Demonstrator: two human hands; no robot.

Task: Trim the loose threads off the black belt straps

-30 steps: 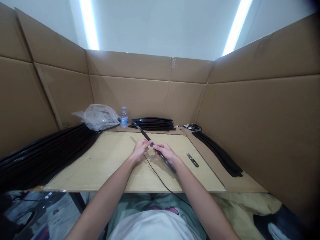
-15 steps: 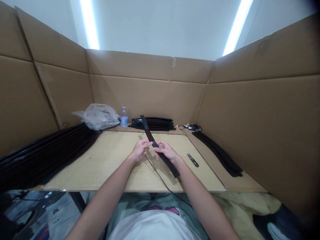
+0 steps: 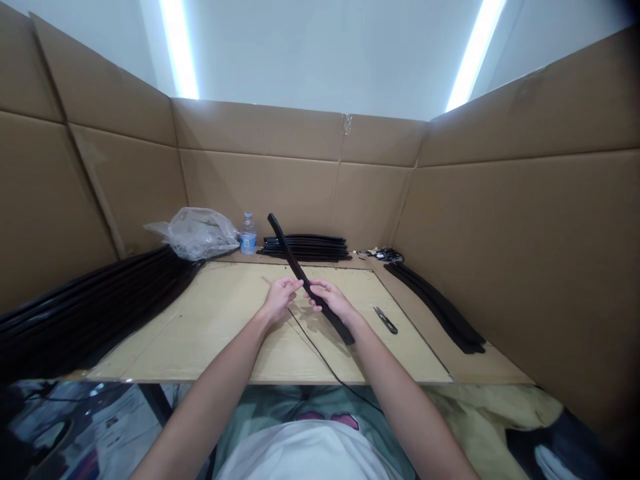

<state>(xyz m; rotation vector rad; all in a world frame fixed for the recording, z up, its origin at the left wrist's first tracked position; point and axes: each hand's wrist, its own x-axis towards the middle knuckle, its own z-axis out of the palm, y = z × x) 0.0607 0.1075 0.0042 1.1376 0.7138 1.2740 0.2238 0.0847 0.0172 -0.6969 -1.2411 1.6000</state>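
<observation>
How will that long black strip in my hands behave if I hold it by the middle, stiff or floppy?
Probably fairly stiff: the black strip sticks out almost straight on both sides of the left hand and right hand, with only a slight curve. It seems light, since a fingertip grip carries it. Being thin and flat, it is unlikely to roll on the table.

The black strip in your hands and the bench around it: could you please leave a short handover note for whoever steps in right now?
Left hand: fingertips pinch the black strip at mid-length.
Right hand: grips the same strip just below, far end raised toward the back wall.
Snips lie on the table, right of the hands.
More strips: left pile, back stack, right pile.
Bag and water bottle at back left.
Strip in hand is not set down.
</observation>
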